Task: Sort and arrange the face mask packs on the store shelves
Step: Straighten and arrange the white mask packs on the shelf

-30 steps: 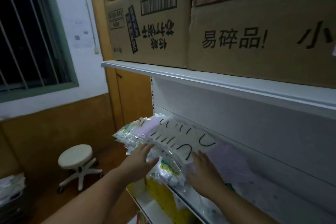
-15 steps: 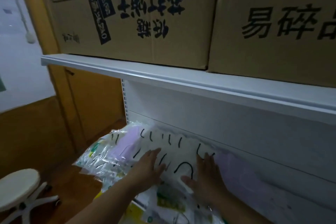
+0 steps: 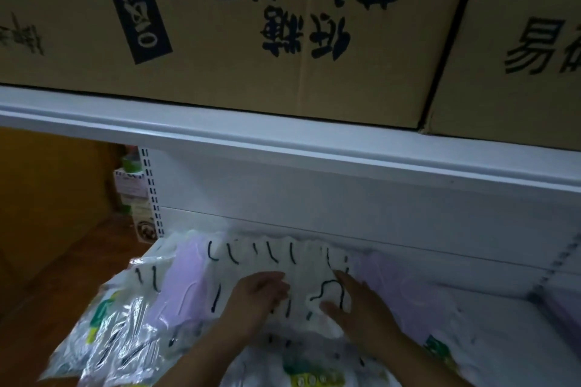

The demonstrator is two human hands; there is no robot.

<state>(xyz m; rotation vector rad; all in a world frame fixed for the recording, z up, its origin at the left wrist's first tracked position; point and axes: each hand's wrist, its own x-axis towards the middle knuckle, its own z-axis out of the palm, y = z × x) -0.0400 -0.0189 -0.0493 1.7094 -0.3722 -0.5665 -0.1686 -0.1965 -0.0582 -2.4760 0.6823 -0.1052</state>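
**A:** Start nearest, at the bottom of the frame. What do the hands have?

**B:** Both lie on the white face mask pack (image 3: 283, 273) with black squiggles, low centre. The left hand (image 3: 256, 298) rests on it with its fingers (image 3: 270, 280) together and slightly bent, palm down. The right hand (image 3: 355, 308) lies flat beside it, fingers (image 3: 345, 283) straight and a little spread, thumb out toward the left hand. Neither pinches anything; they press.

**A:** So the step is seating that pack?

**B:** I judge so: pushing it back and squaring it on the lower shelf (image 3: 503, 339). Glossy clear-wrapped packs (image 3: 119, 333) with green print fan out at lower left, overhanging the shelf's edge, and lilac packs (image 3: 386, 286) flank the white one.

**A:** How to do it well?

**B:** Keep the palms flat and slide evenly, since film on film will likely skid. Steady the lower-left packs, which look likeliest to slip off. Stop where the pack's far edge meets the white back panel (image 3: 314, 198).

**A:** And above?

**B:** The upper shelf edge (image 3: 283, 141) crosses mid-frame, carrying two cardboard boxes (image 3: 251, 25). Headroom looks limited, so keep the hands low.
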